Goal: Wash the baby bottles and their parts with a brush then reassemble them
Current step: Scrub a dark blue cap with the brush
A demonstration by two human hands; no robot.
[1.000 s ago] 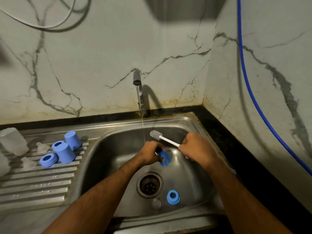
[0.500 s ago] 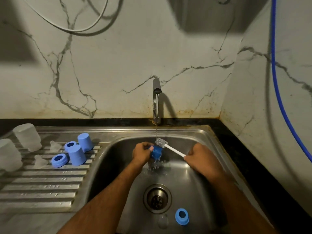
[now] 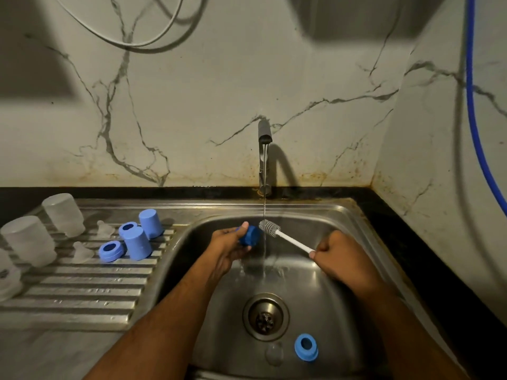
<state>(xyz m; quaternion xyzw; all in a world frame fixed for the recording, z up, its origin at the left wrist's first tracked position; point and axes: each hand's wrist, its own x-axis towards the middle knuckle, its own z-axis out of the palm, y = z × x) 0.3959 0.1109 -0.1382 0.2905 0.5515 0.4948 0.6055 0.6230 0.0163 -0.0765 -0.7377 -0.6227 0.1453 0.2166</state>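
Over the steel sink (image 3: 345, 215), my left hand (image 3: 229, 248) grips a blue bottle cap (image 3: 250, 235) beside the running water. My right hand (image 3: 338, 260) holds the white handle of a bottle brush (image 3: 270, 227), whose grey bristle head sits right next to the cap under the stream. A blue screw ring (image 3: 306, 347) and a clear teat (image 3: 273, 353) lie on the sink floor at the front. On the drainboard (image 3: 76, 294) at the left stand two blue caps (image 3: 136, 243), two blue rings (image 3: 111, 250), clear teats (image 3: 82, 252) and upturned clear bottles (image 3: 28, 242).
The tap (image 3: 264, 157) stands at the sink's back and runs a thin stream. The drain (image 3: 265, 316) is in the middle of the basin. A black counter edge runs along the marble wall. A blue hose (image 3: 473, 105) hangs down the right wall.
The brush head has come away from the cap's opening and now sits beside it. My left hand has turned the cap slightly. The view has tilted up a little.
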